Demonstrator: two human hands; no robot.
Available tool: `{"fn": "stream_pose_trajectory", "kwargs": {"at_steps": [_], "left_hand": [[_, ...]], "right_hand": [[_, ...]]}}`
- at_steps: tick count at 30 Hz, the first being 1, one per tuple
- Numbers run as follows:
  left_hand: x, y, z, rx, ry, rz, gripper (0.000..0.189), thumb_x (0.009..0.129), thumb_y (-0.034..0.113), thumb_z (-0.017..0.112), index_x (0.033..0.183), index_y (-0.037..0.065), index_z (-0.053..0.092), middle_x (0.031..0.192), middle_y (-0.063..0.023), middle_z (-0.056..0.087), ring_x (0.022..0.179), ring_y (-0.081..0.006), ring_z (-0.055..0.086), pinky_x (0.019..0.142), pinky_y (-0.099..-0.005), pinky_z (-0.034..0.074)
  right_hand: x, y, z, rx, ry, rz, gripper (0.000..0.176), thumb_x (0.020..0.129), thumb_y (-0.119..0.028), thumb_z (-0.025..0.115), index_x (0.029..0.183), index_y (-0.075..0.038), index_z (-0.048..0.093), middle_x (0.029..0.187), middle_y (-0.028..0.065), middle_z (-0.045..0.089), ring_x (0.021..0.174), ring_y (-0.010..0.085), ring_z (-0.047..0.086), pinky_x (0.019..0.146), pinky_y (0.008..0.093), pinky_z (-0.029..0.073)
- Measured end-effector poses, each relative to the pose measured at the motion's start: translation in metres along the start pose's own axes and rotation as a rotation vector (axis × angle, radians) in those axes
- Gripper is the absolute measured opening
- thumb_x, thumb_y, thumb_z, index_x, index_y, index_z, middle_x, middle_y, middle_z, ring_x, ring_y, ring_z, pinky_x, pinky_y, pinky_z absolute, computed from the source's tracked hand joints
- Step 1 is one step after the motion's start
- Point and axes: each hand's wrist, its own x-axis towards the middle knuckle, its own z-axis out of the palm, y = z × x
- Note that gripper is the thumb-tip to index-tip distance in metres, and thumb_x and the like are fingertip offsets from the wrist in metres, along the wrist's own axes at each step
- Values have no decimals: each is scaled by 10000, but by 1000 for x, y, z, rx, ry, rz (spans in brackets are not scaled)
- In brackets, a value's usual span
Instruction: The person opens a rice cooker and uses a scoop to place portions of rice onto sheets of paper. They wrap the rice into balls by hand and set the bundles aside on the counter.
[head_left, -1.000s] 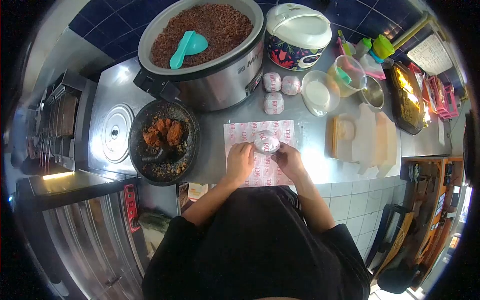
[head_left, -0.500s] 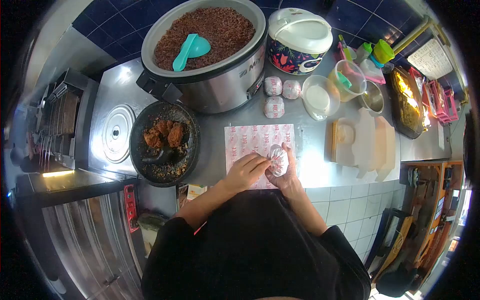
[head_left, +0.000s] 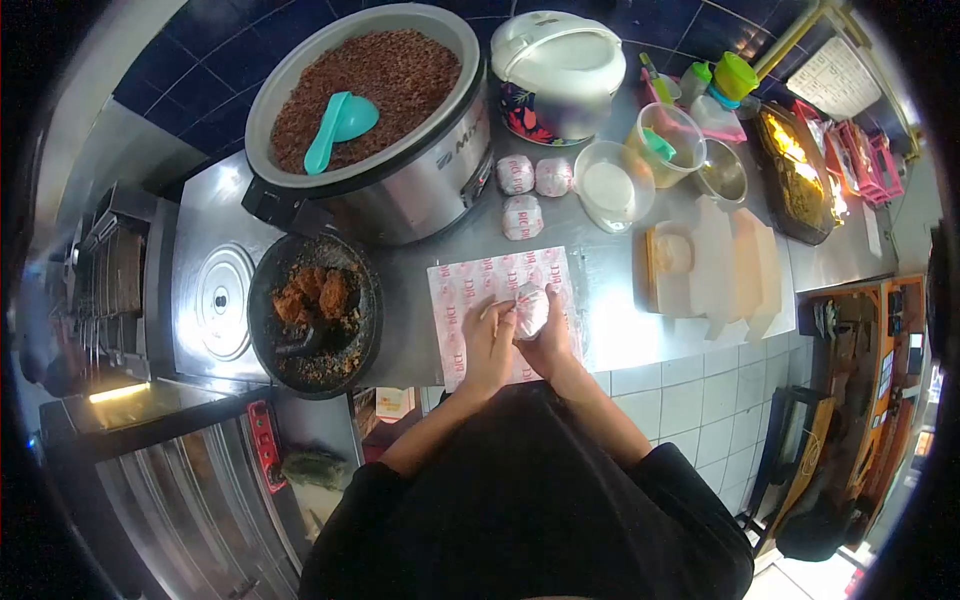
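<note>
A paper-wrapped rice ball [head_left: 532, 312], white with red marks, sits between my two hands above a printed paper sheet [head_left: 460, 300]. My right hand [head_left: 553, 350] cups it from the right and below. My left hand [head_left: 488, 352] presses its closed fingertips against the ball's left side, where the wrap is creased. The sheet lies flat on the steel counter, partly hidden under my hands. Just beyond it stand three finished wrapped balls [head_left: 522, 217] in a close group.
At the back left is a large cooker [head_left: 420, 195] of reddish-brown rice with a turquoise scoop [head_left: 338, 130]. A stone mortar [head_left: 262, 350] holds browned pieces. A flowered rice cooker [head_left: 560, 75], clear tubs [head_left: 612, 188], a metal bowl [head_left: 722, 175] and open cardboard boxes [head_left: 715, 270] stand rightward.
The view has shifted and turned slightly. My left fingers have moved from the ball's crumpled face to its left side, and the ball has been turned in my right hand.
</note>
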Motion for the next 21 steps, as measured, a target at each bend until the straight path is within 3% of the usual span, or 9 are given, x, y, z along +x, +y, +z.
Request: {"fn": "stream_pose_trajectory", "kwargs": {"at_steps": [2, 4, 6, 8, 9, 11, 15, 17, 21], "left_hand": [[13, -13, -2, 522, 57, 423, 293, 1008, 202, 533, 1146, -4, 689, 1175, -199, 660, 1102, -356, 591, 998, -473, 422], [11, -30, 1, 554, -30, 476, 295, 1017, 230, 537, 1149, 18, 693, 1195, -186, 651, 1159, -364, 562, 1031, -517, 379], [7, -26, 10, 552, 17, 373, 285, 1015, 230, 536, 1156, 40, 694, 1226, -208, 641, 1155, -370, 566, 1027, -524, 383], [3, -30, 10, 548, 8, 346, 283, 1013, 226, 540, 1190, 60, 685, 1264, -213, 634, 1194, -372, 554, 1048, -512, 380], [2, -33, 7, 497, -10, 291, 285, 1012, 223, 547, 1207, 61, 677, 1275, -207, 633, 1211, -372, 548, 1061, -502, 378], [-4, -42, 3, 414, -3, 142, 293, 1002, 213, 574, 1220, 38, 662, 1288, -188, 636, 1245, -378, 544, 1088, -472, 382], [-11, -45, -17, 373, -26, 51, 285, 1003, 160, 586, 1244, 18, 641, 1248, -186, 647, 1188, -317, 589, 1070, -386, 417], [-16, -51, -22, 366, 11, 4, 290, 1002, 159, 591, 1247, 10, 636, 1250, -180, 646, 1182, -301, 592, 1059, -384, 428], [-25, -68, -32, 387, 72, -33, 298, 986, 132, 621, 1250, -8, 625, 1206, -161, 667, 1099, -261, 633, 982, -369, 488]], "right_hand": [[15, -3, -18, -244, -16, -169, 530, 1045, -555, 451, 1179, -68, 613, 976, 65, 673, 862, 189, 655, 741, 359, 543], [18, -23, -13, -374, 47, -287, 519, 1033, -526, 520, 1179, -38, 623, 938, 60, 671, 833, 152, 654, 692, 308, 534], [46, -57, -21, -973, 225, -481, 537, 995, -524, 602, 1148, -10, 637, 925, 74, 672, 851, 157, 657, 717, 330, 540], [85, -81, -14, -906, 405, -695, 576, 959, -512, 662, 1156, 29, 639, 1005, 145, 698, 936, 216, 675, 789, 345, 539], [109, -92, -16, -894, 398, -697, 576, 959, -512, 662, 1156, 29, 639, 1005, 145, 698, 936, 216, 675, 789, 345, 539], [153, -107, -24, -1065, 574, -939, 600, 942, -489, 688, 1195, 51, 624, 1104, 209, 703, 1039, 266, 677, 882, 357, 527], [170, -104, -21, -1120, 541, -1071, 584, 944, -440, 696, 1239, 58, 615, 1172, 252, 688, 1085, 328, 674, 960, 390, 501], [163, -103, -20, -978, 293, -1207, 577, 952, -402, 691, 1294, 52, 591, 1162, 253, 683, 1079, 360, 670, 973, 423, 497], [164, -97, -26, -854, 307, -1195, 525, 952, -373, 697, 1264, 44, 631, 1140, 249, 683, 1054, 378, 669, 947, 453, 502]]}}
